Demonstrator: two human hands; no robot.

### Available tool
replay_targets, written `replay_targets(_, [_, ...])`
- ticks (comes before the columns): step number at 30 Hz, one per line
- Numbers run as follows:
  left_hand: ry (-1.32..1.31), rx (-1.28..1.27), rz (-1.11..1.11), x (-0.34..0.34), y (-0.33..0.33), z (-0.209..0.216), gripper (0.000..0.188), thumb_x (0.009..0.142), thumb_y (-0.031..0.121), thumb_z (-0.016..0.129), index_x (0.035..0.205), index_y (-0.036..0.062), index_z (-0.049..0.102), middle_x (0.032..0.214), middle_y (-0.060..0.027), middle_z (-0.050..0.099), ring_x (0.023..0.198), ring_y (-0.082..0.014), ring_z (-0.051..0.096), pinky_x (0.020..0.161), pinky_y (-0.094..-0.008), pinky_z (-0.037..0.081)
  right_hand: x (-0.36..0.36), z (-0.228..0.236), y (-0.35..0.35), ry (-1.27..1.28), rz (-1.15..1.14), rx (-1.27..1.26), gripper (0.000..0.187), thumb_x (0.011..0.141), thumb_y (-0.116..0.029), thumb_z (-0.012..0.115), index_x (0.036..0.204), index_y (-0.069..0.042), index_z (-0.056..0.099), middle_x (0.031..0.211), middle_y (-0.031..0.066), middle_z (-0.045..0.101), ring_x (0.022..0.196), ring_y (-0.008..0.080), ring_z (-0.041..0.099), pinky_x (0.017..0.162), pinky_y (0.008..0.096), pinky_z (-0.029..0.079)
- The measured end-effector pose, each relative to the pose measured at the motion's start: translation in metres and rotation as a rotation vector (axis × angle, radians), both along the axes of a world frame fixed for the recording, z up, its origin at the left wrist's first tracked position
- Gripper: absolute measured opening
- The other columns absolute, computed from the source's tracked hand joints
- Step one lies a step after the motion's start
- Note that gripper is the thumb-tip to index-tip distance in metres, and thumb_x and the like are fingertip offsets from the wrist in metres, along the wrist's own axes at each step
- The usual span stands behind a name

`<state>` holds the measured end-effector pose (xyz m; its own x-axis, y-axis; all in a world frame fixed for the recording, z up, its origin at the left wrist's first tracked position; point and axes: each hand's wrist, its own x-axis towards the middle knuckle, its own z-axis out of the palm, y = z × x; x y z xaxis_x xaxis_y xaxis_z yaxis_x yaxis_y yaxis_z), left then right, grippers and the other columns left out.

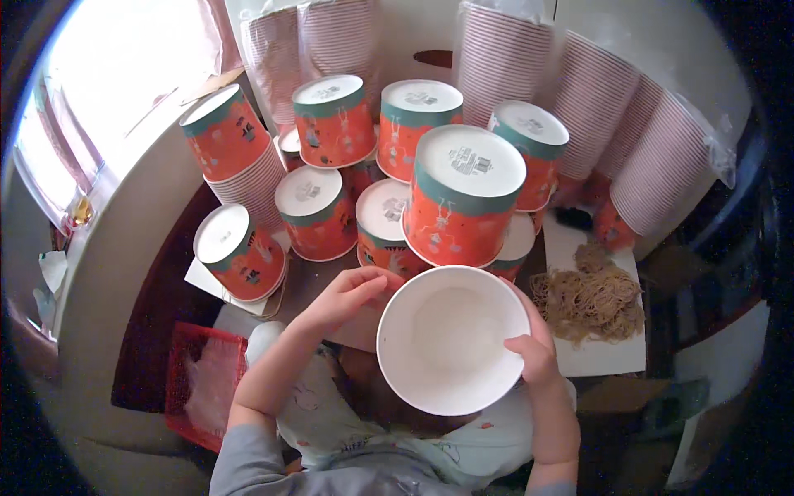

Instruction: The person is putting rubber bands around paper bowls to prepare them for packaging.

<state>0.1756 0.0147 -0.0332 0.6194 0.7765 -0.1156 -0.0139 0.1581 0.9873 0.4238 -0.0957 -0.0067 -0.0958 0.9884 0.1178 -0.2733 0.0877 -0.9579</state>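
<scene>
A white-lined paper bucket (447, 347) is tipped toward me over my lap, its mouth facing up at me. My right hand (533, 343) grips it at the right, thumb over the rim and fingers behind the wall. At the bucket's upper left is my left hand (356, 293), fingers loosely bent and thumb apart from them. Its fingertips come close to the outer wall; whether they touch is hidden. Just beyond stands a large upside-down orange paper bucket (463, 215) with a green band and white base.
Several more upturned orange buckets (310, 215) crowd the table. Tall plastic-wrapped bucket stacks (504, 58) line the back. A tangle of brown string (595, 298) lies on a white board (612, 360) at right. At lower left sits a red basket (178, 372) holding clear plastic.
</scene>
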Motion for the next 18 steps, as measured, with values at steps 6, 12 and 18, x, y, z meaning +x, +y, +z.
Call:
replay_targets(6, [-0.128, 0.095, -0.156, -0.003, -0.015, -0.003, 0.045, 0.086, 0.021, 0.050, 0.122, -0.0018, 0.038, 0.111, -0.0089, 0.052, 0.100, -0.0141, 0.051, 0.085, -0.0297, 0.041, 0.001, -0.003, 0.008, 0.016, 0.048, -0.178, 0.073, 0.056, -0.010, 0.045, 0.126, 0.006, 0.031, 0.125, 0.0165, 0.042, 0.118, 0.0250, 0.039, 0.100, 0.0335, 0.027])
replay_targets(12, [-0.343, 0.096, -0.375, 0.000, -0.020, 0.000, 0.079, 0.077, 0.041, 0.058, 0.132, -0.0002, 0.019, 0.133, -0.0111, 0.029, 0.123, -0.0188, 0.027, 0.100, -0.0356, 0.024, 0.000, -0.017, 0.013, 0.136, 0.320, -0.325, 0.075, 0.061, -0.007, 0.046, 0.132, 0.002, 0.025, 0.131, 0.0137, 0.036, 0.122, 0.0214, 0.034, 0.102, 0.0323, 0.024])
replay_targets(18, [-0.005, 0.071, -0.359, -0.001, -0.025, 0.004, 0.059, 0.073, 0.009, 0.046, 0.130, -0.0002, 0.029, 0.122, -0.0109, 0.043, 0.113, -0.0177, 0.041, 0.094, -0.0311, 0.033, -0.008, -0.029, 0.020, 0.099, 0.316, -0.314, 0.071, 0.065, -0.008, 0.050, 0.131, 0.002, 0.026, 0.130, 0.0142, 0.037, 0.119, 0.0216, 0.037, 0.100, 0.0330, 0.027])
